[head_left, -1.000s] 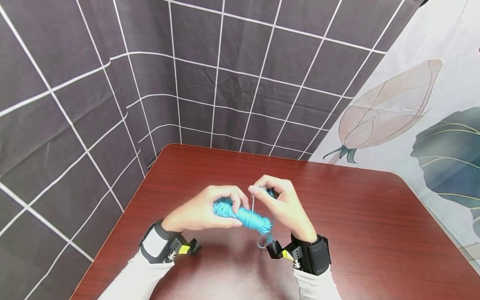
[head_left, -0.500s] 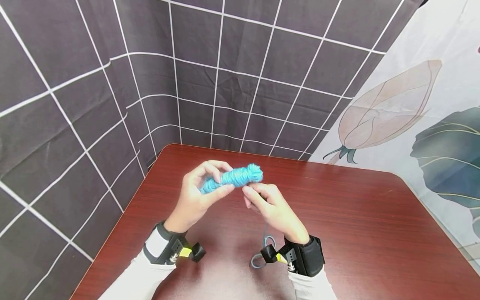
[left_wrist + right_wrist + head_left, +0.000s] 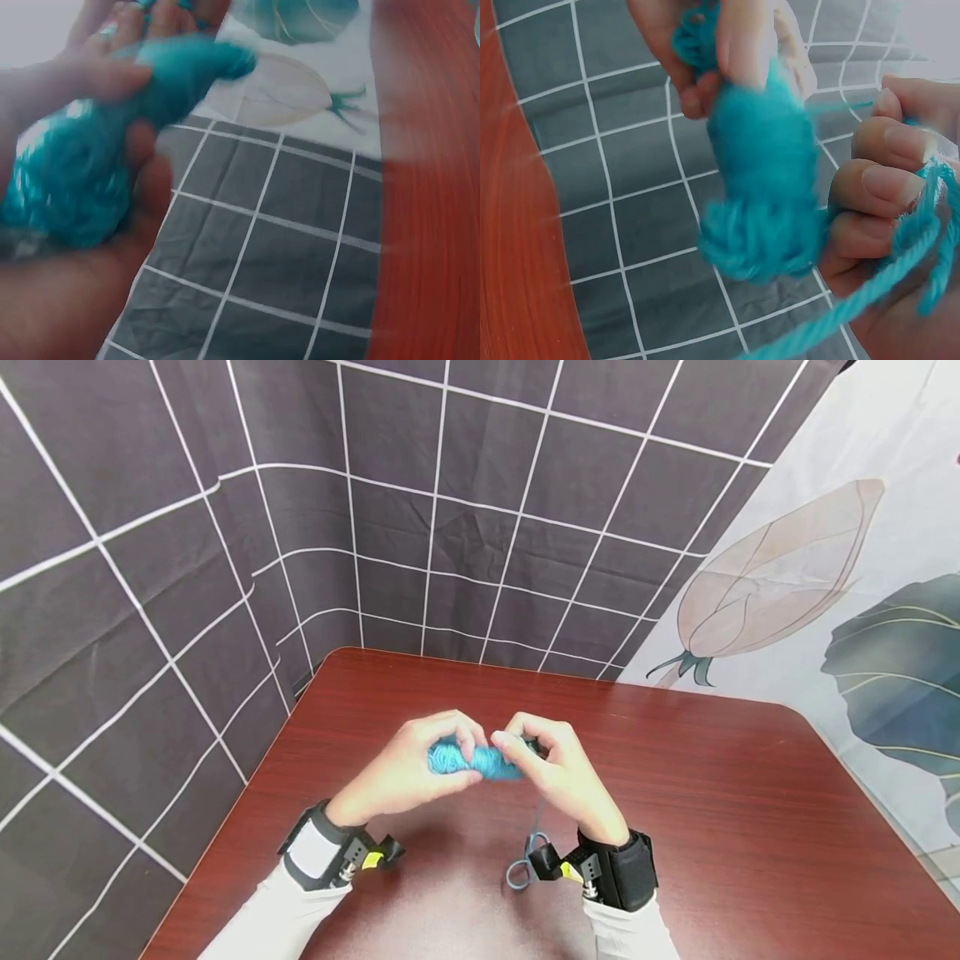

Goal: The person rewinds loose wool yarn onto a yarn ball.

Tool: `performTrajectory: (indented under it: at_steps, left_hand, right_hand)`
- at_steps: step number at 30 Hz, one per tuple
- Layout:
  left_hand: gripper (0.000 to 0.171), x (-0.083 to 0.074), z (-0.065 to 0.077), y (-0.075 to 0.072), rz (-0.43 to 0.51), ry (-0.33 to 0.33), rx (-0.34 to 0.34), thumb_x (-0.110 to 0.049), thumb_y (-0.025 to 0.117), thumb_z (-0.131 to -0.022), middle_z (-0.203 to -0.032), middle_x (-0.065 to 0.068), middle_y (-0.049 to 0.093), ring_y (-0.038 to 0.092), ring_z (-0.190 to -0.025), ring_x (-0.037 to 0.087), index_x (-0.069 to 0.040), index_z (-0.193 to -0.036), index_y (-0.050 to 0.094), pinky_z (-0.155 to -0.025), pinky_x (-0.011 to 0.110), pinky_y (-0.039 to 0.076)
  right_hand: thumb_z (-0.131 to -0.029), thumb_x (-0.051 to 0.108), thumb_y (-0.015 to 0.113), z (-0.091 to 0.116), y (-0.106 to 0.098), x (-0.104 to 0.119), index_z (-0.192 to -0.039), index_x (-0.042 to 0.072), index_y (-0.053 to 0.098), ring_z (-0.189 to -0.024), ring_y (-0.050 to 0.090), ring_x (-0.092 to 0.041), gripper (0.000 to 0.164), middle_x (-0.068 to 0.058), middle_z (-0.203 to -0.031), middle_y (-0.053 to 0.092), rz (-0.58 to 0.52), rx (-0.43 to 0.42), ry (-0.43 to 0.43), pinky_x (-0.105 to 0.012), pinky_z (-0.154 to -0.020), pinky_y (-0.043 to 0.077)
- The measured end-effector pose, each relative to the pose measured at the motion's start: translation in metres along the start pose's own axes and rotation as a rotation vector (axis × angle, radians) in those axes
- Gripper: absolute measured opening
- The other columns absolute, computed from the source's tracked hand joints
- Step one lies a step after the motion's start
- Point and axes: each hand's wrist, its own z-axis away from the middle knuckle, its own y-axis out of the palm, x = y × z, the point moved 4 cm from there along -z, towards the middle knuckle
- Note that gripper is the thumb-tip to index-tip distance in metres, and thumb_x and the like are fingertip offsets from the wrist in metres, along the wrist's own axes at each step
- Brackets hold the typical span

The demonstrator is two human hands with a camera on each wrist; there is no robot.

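Observation:
Near the middle of the head view, my left hand [image 3: 408,768] grips a bundle of turquoise yarn [image 3: 448,757] between thumb and fingers. In the right wrist view, wound turns wrap the bundle's waist and its looped near end bulges out. My right hand [image 3: 555,768], just right of the bundle, pinches a thin yarn strand [image 3: 840,107] that runs taut from it. More yarn [image 3: 934,199] lies under the right hand's curled fingers, and a loose tail [image 3: 840,300] hangs from there. The left wrist view is blurred, with the bundle [image 3: 75,172] inside the left hand.
Both hands are above a reddish-brown table [image 3: 720,810]. Below the right hand a blue-grey loop [image 3: 517,875] of the tail shows beside the wrist camera [image 3: 545,862]. Dark cloth [image 3: 487,527] with white grid lines hangs behind and left; leaf-printed cloth [image 3: 780,568] hangs right.
The yarn bundle tilted up and away, then came back down to nearly level. My right hand dipped below it and is again beside it. The hanging tail shifted lower.

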Motion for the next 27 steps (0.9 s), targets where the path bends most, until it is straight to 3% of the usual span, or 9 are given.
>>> performTrajectory:
  at_steps: [4,8,12,17,19,22,27]
  left_hand:
    - [0.025,-0.004,0.002,0.002,0.124,0.058,0.131,0.0,0.075,-0.07,-0.091,0.006,0.063,0.056,-0.086,0.014,-0.008,-0.077,0.052,-0.07,0.032,0.049]
    - [0.029,-0.009,0.002,-0.001,0.244,0.126,0.143,0.005,0.074,-0.069,-0.091,0.009,0.062,0.056,-0.087,0.017,-0.008,-0.075,0.05,-0.067,0.032,0.049]
    - [0.031,-0.011,0.001,-0.004,0.346,0.169,0.029,0.013,0.071,-0.067,-0.091,0.015,0.061,0.056,-0.087,0.024,-0.006,-0.074,0.048,-0.067,0.03,0.049]
    - [0.03,0.002,0.001,-0.005,0.381,0.121,-0.237,0.016,0.069,-0.068,-0.095,0.019,0.06,0.056,-0.089,0.029,-0.003,-0.073,0.047,-0.071,0.025,0.051]
    - [0.028,0.011,0.002,-0.005,0.36,0.089,-0.327,0.013,0.07,-0.069,-0.097,0.017,0.06,0.056,-0.091,0.029,-0.002,-0.074,0.047,-0.071,0.024,0.052]
    - [0.025,0.019,0.003,-0.006,0.293,0.055,-0.411,0.006,0.072,-0.071,-0.099,0.012,0.061,0.056,-0.092,0.026,-0.003,-0.075,0.05,-0.07,0.024,0.053]
    - [0.023,0.012,0.002,-0.008,0.085,0.045,-0.415,0.0,0.074,-0.072,-0.097,0.008,0.062,0.056,-0.091,0.018,-0.005,-0.076,0.052,-0.072,0.029,0.051]
  right_hand:
    - [-0.089,0.0,0.055,-0.002,-0.002,0.016,-0.067,0.005,0.053,-0.049,0.041,-0.017,0.022,-0.007,-0.054,0.042,-0.013,-0.011,0.017,-0.03,-0.044,0.036]
    - [-0.089,-0.002,0.054,-0.003,-0.002,0.015,-0.066,0.006,0.052,-0.047,0.039,-0.014,0.024,-0.004,-0.052,0.039,-0.013,-0.016,0.028,-0.029,-0.043,0.034]
    - [-0.087,-0.006,0.053,-0.004,0.004,0.012,-0.066,0.006,0.051,-0.051,0.041,-0.013,0.025,-0.003,-0.056,0.041,-0.032,-0.002,-0.004,-0.028,-0.045,0.035]
    - [-0.085,-0.01,0.051,-0.003,0.012,-0.004,-0.067,0.004,0.055,-0.054,0.041,-0.013,0.022,-0.008,-0.057,0.046,0.004,-0.01,-0.028,-0.025,-0.048,0.036]
    - [-0.088,-0.004,0.053,-0.002,0.014,-0.012,-0.068,0.005,0.057,-0.052,0.04,-0.012,0.022,-0.007,-0.056,0.046,0.025,-0.014,-0.012,-0.024,-0.048,0.035]
    - [-0.092,0.008,0.053,-0.002,0.016,-0.017,-0.068,0.008,0.056,-0.051,0.037,-0.011,0.024,-0.003,-0.056,0.043,0.038,-0.001,0.002,-0.026,-0.046,0.033]
    - [-0.092,0.016,0.055,-0.002,0.015,-0.016,-0.067,0.009,0.053,-0.054,0.038,-0.012,0.026,0.002,-0.059,0.041,0.039,0.012,-0.012,-0.029,-0.048,0.034]
